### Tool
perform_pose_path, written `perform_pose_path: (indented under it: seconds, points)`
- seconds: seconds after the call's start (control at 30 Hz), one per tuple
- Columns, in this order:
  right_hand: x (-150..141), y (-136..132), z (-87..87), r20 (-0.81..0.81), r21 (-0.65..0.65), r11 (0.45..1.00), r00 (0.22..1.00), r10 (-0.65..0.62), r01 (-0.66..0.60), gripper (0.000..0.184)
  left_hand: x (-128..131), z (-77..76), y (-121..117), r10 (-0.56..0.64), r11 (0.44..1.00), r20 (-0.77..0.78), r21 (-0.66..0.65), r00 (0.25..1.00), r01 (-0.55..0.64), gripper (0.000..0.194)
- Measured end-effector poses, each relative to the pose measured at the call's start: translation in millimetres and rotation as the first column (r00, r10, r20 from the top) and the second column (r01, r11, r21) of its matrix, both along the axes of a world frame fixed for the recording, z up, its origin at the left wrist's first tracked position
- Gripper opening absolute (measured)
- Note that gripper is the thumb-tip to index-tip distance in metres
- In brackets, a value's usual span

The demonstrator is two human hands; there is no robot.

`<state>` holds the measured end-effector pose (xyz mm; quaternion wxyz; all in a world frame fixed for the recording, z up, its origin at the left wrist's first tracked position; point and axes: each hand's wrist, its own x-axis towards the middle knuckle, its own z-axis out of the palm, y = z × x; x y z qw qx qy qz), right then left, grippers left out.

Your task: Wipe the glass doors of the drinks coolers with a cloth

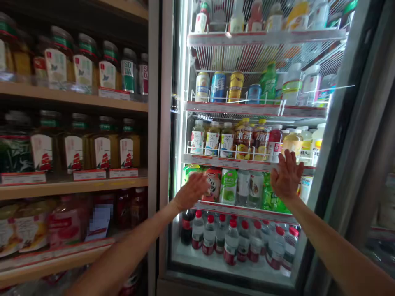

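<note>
Both of my arms reach toward a lit drinks cooler (243, 161). My left hand (193, 190), a little blurred, has its fingers stretched out to the right. It shows in front of the red carton-like packs (213, 181) on the fourth shelf, near a green-labelled bottle (228, 187). My right hand (286, 174) is raised with fingers spread and holds nothing. It overlaps the third shelf's edge, below a yellowish bottle (292, 143) and beside green packs (268, 195). I cannot tell whether either hand touches anything, or whether glass lies between.
Red-capped water bottles (231, 242) stand on the cooler floor. Above are tea bottles (212, 139) and a row of cans (218, 87). A wooden shelf unit (74, 98) with amber bottles (74, 144) stands left. The cooler's dark frame (339, 135) edges the right.
</note>
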<state>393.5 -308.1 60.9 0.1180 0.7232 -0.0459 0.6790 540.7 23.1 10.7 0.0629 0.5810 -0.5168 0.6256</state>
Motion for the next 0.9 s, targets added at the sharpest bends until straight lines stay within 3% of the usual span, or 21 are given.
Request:
perform_pose_path:
  seconds: [0.03,0.1,0.13,0.2,0.27,0.3,0.33,0.37,0.43,0.47,0.5,0.53,0.57,0.63,0.7,0.8,0.9]
  points:
    - [0.6,-0.2,-0.2,0.004,0.005,1.0,1.0,0.001,-0.001,0.058,-5.1,-8.9,-7.1,-0.03,0.989,0.052,0.15,0.998,0.022,0.046]
    - [1.6,-0.5,-0.6,0.001,0.023,1.0,1.0,0.001,-0.001,0.06,-10.0,-9.5,-17.4,-0.039,0.967,0.079,0.253,0.996,0.018,0.044]
    - [1.8,-0.7,-0.7,-0.004,0.032,1.0,1.0,0.0,0.001,0.06,-9.8,-0.4,-20.9,-0.025,0.976,0.063,0.215,0.998,0.011,0.046]
    - [1.8,-0.8,-0.7,-0.005,0.034,0.999,1.0,-0.002,0.002,0.061,-6.5,28.6,-26.2,0.006,1.0,-0.016,-0.014,1.0,-0.006,0.052]
    - [1.4,-0.6,-0.7,0.0,0.022,1.0,1.0,0.0,0.0,0.062,-4.1,55.6,-31.4,-0.008,0.969,-0.077,-0.248,0.997,-0.012,0.057]
    - [1.2,-0.3,-0.6,0.004,0.019,1.0,1.0,0.0,0.0,0.062,-4.3,63.8,-34.2,-0.023,0.963,-0.063,-0.269,0.998,0.005,0.058]
    - [1.1,0.0,-0.5,0.005,0.018,1.0,1.0,0.001,-0.001,0.062,-5.5,68.2,-36.8,-0.037,0.979,-0.017,-0.201,0.999,0.033,0.058]
    - [1.1,0.3,-0.4,0.002,0.019,1.0,1.0,0.002,-0.002,0.062,-7.2,69.7,-39.3,-0.056,0.997,0.049,-0.048,0.997,0.058,0.057]
    - [1.2,0.5,-0.3,-0.003,0.026,1.0,1.0,0.005,-0.004,0.062,-10.3,71.5,-43.0,-0.103,0.95,0.146,0.308,0.984,0.054,0.052]
    - [1.4,0.2,-0.4,-0.006,0.027,1.0,1.0,0.007,-0.007,0.062,-10.9,75.1,-44.3,-0.105,0.919,0.15,0.392,0.983,0.038,0.049]
    - [1.4,-0.5,-0.5,-0.009,0.027,1.0,1.0,0.01,-0.01,0.062,-10.7,81.4,-45.4,-0.084,0.924,0.123,0.38,0.989,0.031,0.048]
    - [1.2,-1.4,-0.7,-0.011,0.026,1.0,1.0,0.014,-0.014,0.062,-9.8,89.9,-46.8,-0.051,0.962,0.068,0.273,0.996,0.031,0.049]
    - [0.6,-2.4,-0.9,-0.012,0.027,1.0,1.0,0.017,-0.016,0.062,-8.9,99.6,-48.7,-0.025,0.995,-0.006,0.095,1.0,0.025,0.051]
    - [-1.5,-2.3,-0.7,-0.008,0.034,0.999,1.0,0.025,-0.025,0.062,-8.9,115.6,-55.8,-0.029,0.977,-0.12,-0.212,0.992,0.003,0.056]
    - [-4.5,4.9,1.2,-0.002,0.044,0.998,0.999,0.05,-0.05,0.062,-13.9,119.6,-68.6,-0.058,0.968,-0.136,-0.249,0.989,0.023,0.058]
    - [-5.1,36.8,9.2,-0.028,-0.026,0.976,0.976,0.216,-0.217,0.062,-29.2,106.6,-95.6,-0.101,0.986,-0.135,-0.146,0.986,0.081,0.061]
    - [5.7,85.2,20.4,-0.148,-0.092,0.859,0.859,0.489,-0.504,0.062,-41.7,94.3,-114.5,-0.182,0.956,-0.205,-0.265,0.962,0.125,0.068]
